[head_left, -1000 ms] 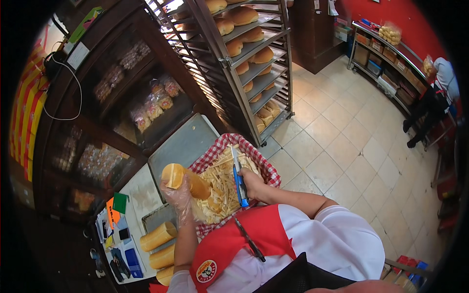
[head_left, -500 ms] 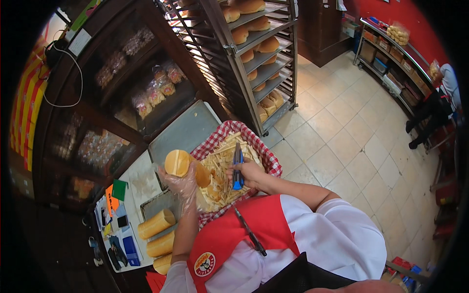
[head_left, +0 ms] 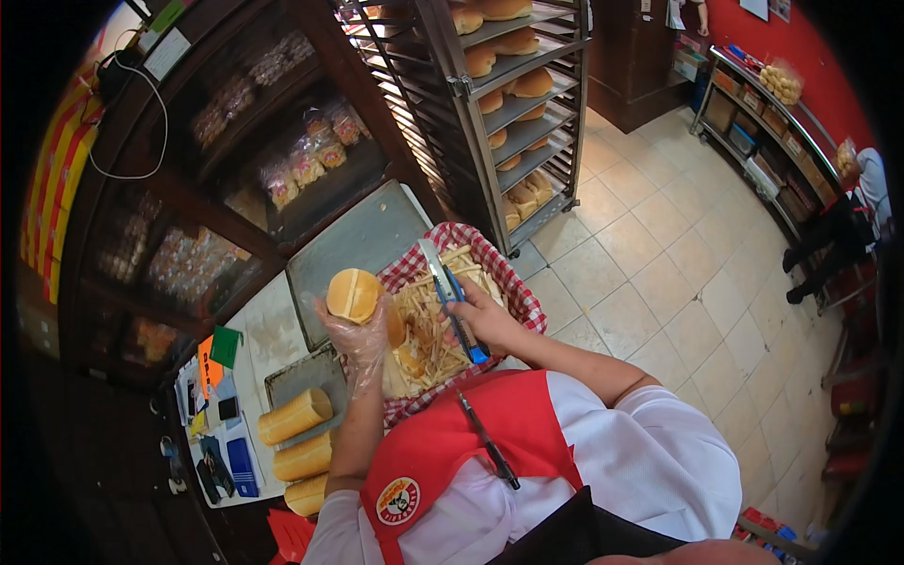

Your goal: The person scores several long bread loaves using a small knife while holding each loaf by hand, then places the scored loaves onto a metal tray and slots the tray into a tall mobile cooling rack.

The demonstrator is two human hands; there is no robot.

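My left hand (head_left: 362, 343), in a clear plastic glove, is wrapped round a bread loaf (head_left: 354, 295); its pale-striped round end faces up. Bare, my right hand (head_left: 490, 320) grips a blue utility knife (head_left: 452, 306) with the blade out, pointing up and left, to the right of the loaf and apart from it. Beneath both hands sits a basket lined with red-and-white checked cloth (head_left: 524, 294), filled with thin strips of bread crust (head_left: 421, 320). The lower part of the loaf is partly hidden by my glove.
Several trimmed loaves (head_left: 294, 417) lie on a tray to the left. A bare metal tray (head_left: 353, 243) lies beyond the basket. Phones and papers sit on the white table (head_left: 259, 325). A bread rack (head_left: 579, 179) stands ahead, a dark cabinet (head_left: 221, 188) at left. Another person (head_left: 852, 221) is far right.
The knife has swung from upright to leaning left, its blade now nearer the loaf. My left hand has turned the loaf's end more toward view. The whole view has shifted slightly.
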